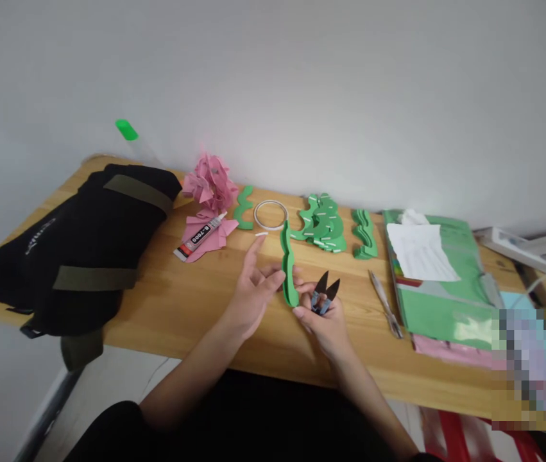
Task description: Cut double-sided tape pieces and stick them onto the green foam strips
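A wavy green foam strip (288, 269) stands on edge over the middle of the table, its scalloped layers seen from the side. My left hand (249, 292) pinches it from the left, thumb against it and index finger stretched forward. A small white sliver (262, 234) shows at that fingertip. Thread snips (323, 296) with dark, spread blades sit in my right hand (323, 321), whose thumb and fingers also reach the strip's lower end. Just beyond the hands lie a white ring (271, 215) and a pile of green scalloped pieces (323, 221) with white slivers on them.
Pink foam flowers (211, 179) and a glue tube (200, 237) lie left, near a black bag (85, 244). One green piece (244, 208) is beside the ring. Rightward are stacked green strips (363, 234), a pen-like tool (385, 305) and green sheets (446, 314) under white paper (421, 250).
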Demonstrator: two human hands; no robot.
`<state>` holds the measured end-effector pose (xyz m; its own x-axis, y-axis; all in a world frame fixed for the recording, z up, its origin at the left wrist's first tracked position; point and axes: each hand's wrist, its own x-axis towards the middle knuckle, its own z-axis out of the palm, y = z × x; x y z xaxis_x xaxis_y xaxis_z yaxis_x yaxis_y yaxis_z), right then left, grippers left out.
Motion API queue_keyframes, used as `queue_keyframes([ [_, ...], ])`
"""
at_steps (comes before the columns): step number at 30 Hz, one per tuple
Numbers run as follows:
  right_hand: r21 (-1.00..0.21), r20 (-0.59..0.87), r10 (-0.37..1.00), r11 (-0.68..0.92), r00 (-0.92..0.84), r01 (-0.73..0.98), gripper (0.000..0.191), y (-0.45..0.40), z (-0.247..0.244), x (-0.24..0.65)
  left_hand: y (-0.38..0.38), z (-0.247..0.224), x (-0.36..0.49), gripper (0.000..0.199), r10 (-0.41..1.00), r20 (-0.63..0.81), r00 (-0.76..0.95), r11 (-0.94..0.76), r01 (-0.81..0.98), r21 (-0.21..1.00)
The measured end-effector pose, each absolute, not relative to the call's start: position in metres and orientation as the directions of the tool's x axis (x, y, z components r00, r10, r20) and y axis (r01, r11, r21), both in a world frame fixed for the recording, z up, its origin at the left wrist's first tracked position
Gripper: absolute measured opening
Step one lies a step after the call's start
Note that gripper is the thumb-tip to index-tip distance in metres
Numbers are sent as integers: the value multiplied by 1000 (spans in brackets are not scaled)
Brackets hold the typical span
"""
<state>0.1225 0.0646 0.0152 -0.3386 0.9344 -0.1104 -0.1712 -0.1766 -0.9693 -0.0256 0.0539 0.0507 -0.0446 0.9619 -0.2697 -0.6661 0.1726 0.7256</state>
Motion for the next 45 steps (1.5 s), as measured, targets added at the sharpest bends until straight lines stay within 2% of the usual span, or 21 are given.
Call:
queue_keyframes([
  [4, -969, -128, 927, -192, -352, -153, 33, 60, 15, 134, 55, 54, -18, 109, 952, -302, -50, 214, -597, 773],
  [7, -942, -206, 920, -279, -333, -188, 41, 61, 18, 140, 57, 53, -13, 108, 959, -273, -73, 199, -509, 837],
  [11, -899, -318, 936, -347, -148, -265, 49, 67, 27, 140, 56, 49, -4, 104, 960, -232, -155, 183, -277, 943],
  [14, -900, -351, 929, -368, -114, -231, 51, 74, 34, 138, 54, 49, 1, 99, 964, -187, -188, 180, -53, 982],
  [17, -915, -363, 927, -374, -99, -152, 45, 79, 37, 139, 53, 49, 5, 96, 973, -141, -183, 156, 69, 985],
  [23, -940, -339, 941, -339, -9, -21, 32, 84, 34, 147, 53, 44, 2, 92, 957, -236, -168, 232, -48, 972],
  [32, -938, -347, 936, -346, -54, 28, 38, 86, 27, 151, 54, 41, -3, 91, 942, -294, -160, 273, -138, 952],
  [37, -958, -283, 957, -278, -72, 66, 44, 85, 24, 155, 55, 44, -9, 90, 926, -332, -179, 294, -211, 932],
  [40, -963, -256, 966, -253, -23, 91, 49, 84, 23, 157, 55, 46, -13, 94, 913, -350, -211, 300, -236, 924],
  [45, -935, -345, 938, -343, -12, 86, 49, 80, 16, 161, 52, 42, -29, 93, 900, -337, -278, 296, -178, 938],
])
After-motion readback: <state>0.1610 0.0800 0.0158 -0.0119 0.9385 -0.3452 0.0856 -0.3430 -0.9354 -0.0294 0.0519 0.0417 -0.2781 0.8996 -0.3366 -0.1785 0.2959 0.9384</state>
